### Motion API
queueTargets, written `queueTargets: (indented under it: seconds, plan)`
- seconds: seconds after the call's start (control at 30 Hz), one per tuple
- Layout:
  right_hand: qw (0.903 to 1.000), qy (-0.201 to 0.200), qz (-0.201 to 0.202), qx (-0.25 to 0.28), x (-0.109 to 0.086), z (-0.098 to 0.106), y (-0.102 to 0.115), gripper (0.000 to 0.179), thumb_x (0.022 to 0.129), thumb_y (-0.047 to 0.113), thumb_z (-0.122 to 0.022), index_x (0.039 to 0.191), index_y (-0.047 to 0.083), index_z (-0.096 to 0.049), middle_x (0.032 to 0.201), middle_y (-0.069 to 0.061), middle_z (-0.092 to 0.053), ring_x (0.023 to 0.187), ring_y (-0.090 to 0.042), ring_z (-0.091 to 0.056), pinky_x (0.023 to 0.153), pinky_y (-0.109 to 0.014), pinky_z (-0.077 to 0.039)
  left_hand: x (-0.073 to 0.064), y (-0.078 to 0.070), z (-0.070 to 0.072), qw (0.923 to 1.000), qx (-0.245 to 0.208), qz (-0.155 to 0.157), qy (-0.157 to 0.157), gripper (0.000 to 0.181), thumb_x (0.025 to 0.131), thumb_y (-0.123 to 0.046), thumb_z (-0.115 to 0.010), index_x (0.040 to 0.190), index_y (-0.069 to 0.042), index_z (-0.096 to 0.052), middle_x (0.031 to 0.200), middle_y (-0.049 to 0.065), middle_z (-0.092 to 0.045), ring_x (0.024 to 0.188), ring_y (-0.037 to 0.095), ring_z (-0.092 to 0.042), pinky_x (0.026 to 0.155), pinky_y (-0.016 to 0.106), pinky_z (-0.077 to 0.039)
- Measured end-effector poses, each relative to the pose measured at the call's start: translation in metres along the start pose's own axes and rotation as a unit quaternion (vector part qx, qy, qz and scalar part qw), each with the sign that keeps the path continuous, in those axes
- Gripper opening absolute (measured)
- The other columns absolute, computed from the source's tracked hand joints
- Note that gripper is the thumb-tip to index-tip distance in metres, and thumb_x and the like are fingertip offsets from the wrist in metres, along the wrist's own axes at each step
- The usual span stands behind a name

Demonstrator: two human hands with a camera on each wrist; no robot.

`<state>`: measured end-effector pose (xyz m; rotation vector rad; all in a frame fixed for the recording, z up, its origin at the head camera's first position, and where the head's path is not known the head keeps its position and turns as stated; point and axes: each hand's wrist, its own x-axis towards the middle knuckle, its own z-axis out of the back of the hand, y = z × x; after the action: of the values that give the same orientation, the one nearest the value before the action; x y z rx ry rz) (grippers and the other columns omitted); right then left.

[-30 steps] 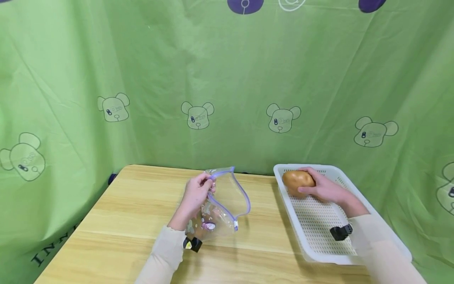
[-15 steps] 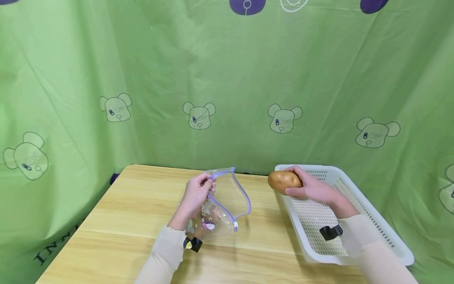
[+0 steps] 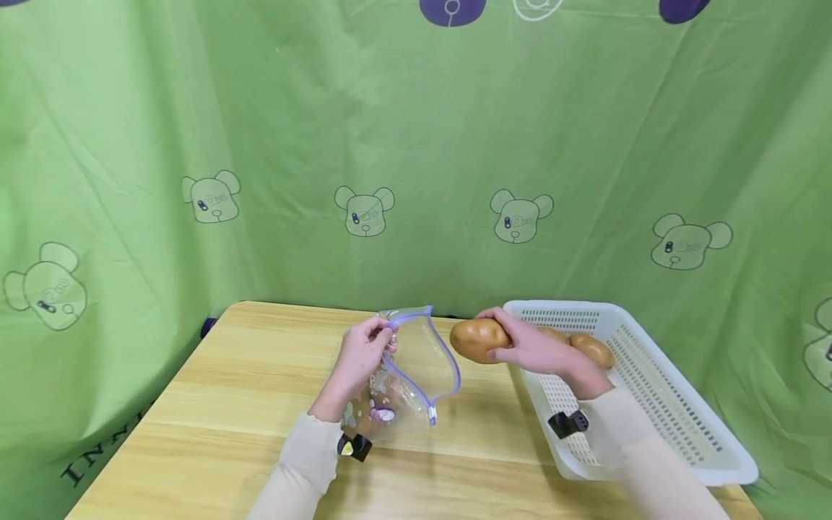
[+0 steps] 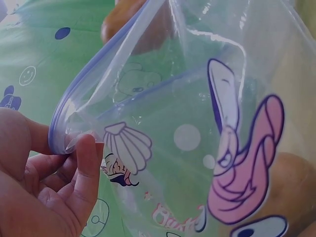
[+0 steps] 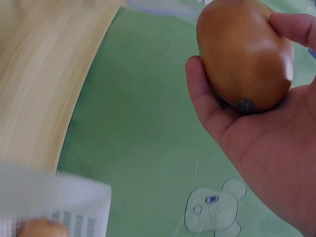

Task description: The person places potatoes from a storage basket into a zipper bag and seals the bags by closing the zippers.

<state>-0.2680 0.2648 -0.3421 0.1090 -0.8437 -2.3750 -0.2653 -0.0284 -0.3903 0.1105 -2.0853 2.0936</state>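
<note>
A person is sitting at a wooden table [image 3: 260, 375] in front of a green cloth backdrop [image 3: 416, 144] printed with bear heads. The left hand [image 3: 360, 361] is pinching the blue zip rim of a clear plastic bag [image 3: 409, 383] between thumb and fingers [image 4: 84, 168], holding its mouth up and open toward the right; the bag's lower part is resting on the table. The left wrist view is showing the bag's printed wall close up — a shell, a pink and purple cartoon figure — with the rim folded over at the pinch.

The right hand [image 3: 533, 350] is gripping a brown potato [image 3: 479, 339], the fingers curling round it, as the right wrist view [image 5: 244, 54] is showing from beneath. The potato is hanging in the air between the bag's mouth and the left rim of the white perforated basket [image 3: 682, 433], near the bag's opening but not touching it.

Two more potatoes [image 3: 590, 349] are lying at the far end of the basket, partly hidden behind the right hand. The basket is standing on the right side of the table — well apart from the left hand.
</note>
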Motion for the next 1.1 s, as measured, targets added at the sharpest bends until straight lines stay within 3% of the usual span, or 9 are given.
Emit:
queueTargets:
  seconds: [0.3,0.57,0.8,1.1]
  plan:
    - [0.9984,0.037,0.042,0.005,0.016,-0.023,0.020,0.052,0.083,0.016,-0.067,0.130,0.007,-0.045,0.110,-0.007,-0.059,0.096,-0.020,-0.058,0.082,-0.038,-0.049,0.000,-0.001,0.000,0.9999,0.010,-0.001,0.001,0.013,0.094,-0.003,-0.052,0.096,0.003,-0.064,0.081,0.014,-0.060,0.070,0.017,-0.058,0.058,0.021,-0.051]
    - [0.9970,0.069,0.031,-0.021,0.028,-0.045,0.028,0.058,0.082,0.026,-0.069,0.131,0.006,-0.045,0.113,-0.005,-0.058,0.093,-0.016,-0.059,0.079,-0.034,-0.050,0.001,-0.001,-0.002,1.0000,0.006,-0.004,-0.006,0.013,0.094,-0.001,-0.052,0.096,0.002,-0.064,0.078,0.012,-0.060,0.068,0.016,-0.058,0.053,0.019,-0.048]
    - [0.9939,0.105,0.026,0.025,0.035,-0.061,0.027,0.056,0.082,0.025,-0.070,0.128,0.007,-0.045,0.106,-0.002,-0.059,0.087,-0.013,-0.059,0.073,-0.029,-0.052,0.000,-0.003,-0.004,0.9999,-0.003,-0.008,-0.010,0.013,0.094,-0.002,-0.052,0.095,0.004,-0.063,0.078,0.012,-0.060,0.068,0.017,-0.059,0.057,0.023,-0.052]
    - [0.9907,0.124,0.047,0.029,0.039,-0.069,0.027,0.050,0.082,0.026,-0.072,0.124,0.011,-0.051,0.102,0.003,-0.061,0.084,-0.011,-0.060,0.071,-0.028,-0.052,-0.002,-0.010,-0.004,0.9999,0.007,-0.007,-0.007,0.013,0.094,-0.002,-0.051,0.094,0.003,-0.063,0.077,0.012,-0.060,0.068,0.017,-0.059,0.055,0.021,-0.050]
